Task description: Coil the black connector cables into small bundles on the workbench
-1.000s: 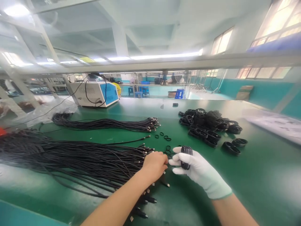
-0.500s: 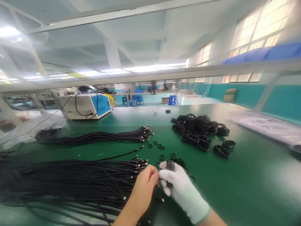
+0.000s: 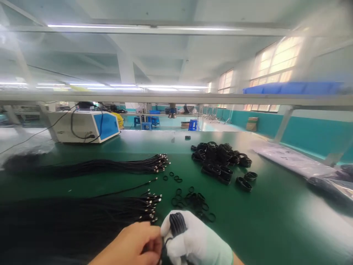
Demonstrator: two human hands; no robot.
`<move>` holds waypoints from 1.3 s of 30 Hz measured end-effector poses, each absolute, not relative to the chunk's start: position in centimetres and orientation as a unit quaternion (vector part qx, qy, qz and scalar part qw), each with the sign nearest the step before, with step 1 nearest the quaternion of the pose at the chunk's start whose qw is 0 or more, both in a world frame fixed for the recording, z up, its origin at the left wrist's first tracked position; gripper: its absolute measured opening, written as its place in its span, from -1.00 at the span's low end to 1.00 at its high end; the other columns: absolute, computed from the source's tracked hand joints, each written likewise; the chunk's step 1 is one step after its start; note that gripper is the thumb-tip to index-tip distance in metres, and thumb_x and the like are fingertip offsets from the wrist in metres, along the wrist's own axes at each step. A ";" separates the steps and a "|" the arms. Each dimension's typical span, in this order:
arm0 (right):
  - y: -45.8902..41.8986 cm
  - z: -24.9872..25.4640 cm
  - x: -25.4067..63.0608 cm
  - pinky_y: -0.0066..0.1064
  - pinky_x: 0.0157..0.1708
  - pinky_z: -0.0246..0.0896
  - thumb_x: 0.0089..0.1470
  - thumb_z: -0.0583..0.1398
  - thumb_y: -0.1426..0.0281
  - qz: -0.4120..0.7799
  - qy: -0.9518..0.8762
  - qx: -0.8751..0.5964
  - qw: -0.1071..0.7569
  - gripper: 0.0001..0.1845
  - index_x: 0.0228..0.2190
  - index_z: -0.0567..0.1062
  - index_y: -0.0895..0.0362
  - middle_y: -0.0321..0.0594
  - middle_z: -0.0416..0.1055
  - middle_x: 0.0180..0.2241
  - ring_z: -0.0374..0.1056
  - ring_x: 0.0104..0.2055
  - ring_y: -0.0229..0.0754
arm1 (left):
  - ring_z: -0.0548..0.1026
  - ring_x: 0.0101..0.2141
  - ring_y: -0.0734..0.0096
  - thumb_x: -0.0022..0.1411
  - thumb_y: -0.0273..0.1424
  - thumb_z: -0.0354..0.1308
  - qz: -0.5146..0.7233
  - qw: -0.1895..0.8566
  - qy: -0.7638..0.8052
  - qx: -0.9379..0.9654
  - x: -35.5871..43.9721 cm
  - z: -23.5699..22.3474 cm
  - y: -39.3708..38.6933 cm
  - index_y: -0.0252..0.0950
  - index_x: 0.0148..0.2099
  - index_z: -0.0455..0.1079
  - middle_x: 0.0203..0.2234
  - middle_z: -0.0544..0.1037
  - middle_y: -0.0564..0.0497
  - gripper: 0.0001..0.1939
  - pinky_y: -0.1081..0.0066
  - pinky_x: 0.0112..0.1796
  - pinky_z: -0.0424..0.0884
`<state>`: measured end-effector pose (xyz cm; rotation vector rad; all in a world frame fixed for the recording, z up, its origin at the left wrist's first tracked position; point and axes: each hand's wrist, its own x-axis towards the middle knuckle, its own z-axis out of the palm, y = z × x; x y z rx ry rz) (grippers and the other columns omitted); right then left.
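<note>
In a white glove, my right hand [image 3: 197, 237] is closed around a coiled black cable [image 3: 178, 223], its stacked turns showing between thumb and fingers. My bare left hand [image 3: 135, 243] touches the glove from the left with fingers curled in a pinch. A black strand runs down between the two hands; its end is hidden by the fingers. Left of my hands lies a large spread of straight black cables [image 3: 82, 217] with metal plug ends pointing right. Just beyond the glove are small black rings [image 3: 197, 200], loosely piled.
A second bundle of cables [image 3: 110, 165] lies farther back. Coiled cables [image 3: 220, 154] are heaped at the back right, with two single coils nearer. A white and blue machine [image 3: 85, 127] stands at the back left. Plastic sheeting [image 3: 292, 158] covers the right edge. A shelf beam [image 3: 176, 97] crosses overhead.
Both hands have come nearer and lower in view, shifting left, and the glove has turned over the coil. The camera view has tilted up and turned right.
</note>
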<state>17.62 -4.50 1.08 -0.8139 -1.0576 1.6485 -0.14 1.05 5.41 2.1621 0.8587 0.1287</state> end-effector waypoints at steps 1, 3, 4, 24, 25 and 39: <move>-4.5 1.1 17.5 -0.57 -0.76 0.07 -0.38 0.24 0.55 0.658 -0.430 -0.366 0.498 -0.65 -0.39 0.36 0.21 -0.39 0.32 -0.65 0.16 -0.72 -0.38 | 0.36 -0.39 0.41 -0.09 -0.49 0.15 0.048 0.362 0.335 0.869 -0.2 5.7 0.9 -0.23 -0.51 0.39 -0.49 0.47 0.15 -0.94 0.50 -0.38 0.17; -4.6 1.3 17.3 -0.55 -0.79 0.08 -0.35 0.19 0.52 0.611 -0.415 -0.441 0.511 -0.60 -0.32 0.32 0.20 -0.41 0.33 -0.63 0.16 -0.74 -0.37 | 0.36 -0.33 0.38 -0.14 -0.46 0.23 0.060 0.340 0.330 0.879 -0.3 6.2 0.7 -0.19 -0.47 0.44 -0.46 0.47 0.16 -0.91 0.50 -0.33 0.18; -4.6 1.5 17.4 -0.54 -0.79 0.09 -0.34 0.18 0.51 0.596 -0.413 -0.471 0.503 -0.56 -0.28 0.30 0.20 -0.41 0.33 -0.62 0.16 -0.75 -0.36 | 0.36 -0.30 0.37 -0.14 -0.45 0.26 0.074 0.346 0.334 0.874 -0.3 6.3 0.6 -0.16 -0.39 0.46 -0.44 0.48 0.17 -0.84 0.49 -0.30 0.19; -5.1 0.6 16.3 -0.20 -0.22 0.23 -0.24 0.22 0.44 0.294 -0.608 -0.623 0.395 -0.65 -0.28 0.45 0.05 -0.16 0.38 -0.26 0.33 -0.25 -0.04 | 0.44 -0.43 0.38 0.03 -0.43 0.00 0.005 0.458 0.301 0.836 1.3 5.0 3.0 -0.22 -0.36 0.44 -0.48 0.53 0.10 -0.81 0.49 -0.42 0.28; -5.3 1.1 16.5 -0.25 -0.31 0.25 -0.23 0.22 0.44 0.326 -0.607 -0.595 0.414 -0.75 -0.37 0.44 0.05 -0.17 0.35 -0.23 0.32 -0.31 -0.10 | 0.45 -0.42 0.40 0.05 -0.46 -0.07 0.017 0.466 0.303 0.831 1.3 4.7 3.1 -0.22 -0.37 0.44 -0.48 0.54 0.10 -0.76 0.49 -0.42 0.28; -6.1 0.7 17.5 -0.60 -0.72 0.02 -0.24 0.37 0.17 0.713 -0.457 -0.164 0.506 -0.43 -0.24 0.24 0.06 -0.24 0.46 -0.51 0.25 -0.68 -0.35 | 0.39 -0.59 0.54 -0.06 -0.49 0.20 0.274 0.702 0.335 0.566 1.3 5.4 -0.2 -0.34 -0.39 0.27 -0.59 0.48 0.07 -0.84 0.53 -0.53 0.28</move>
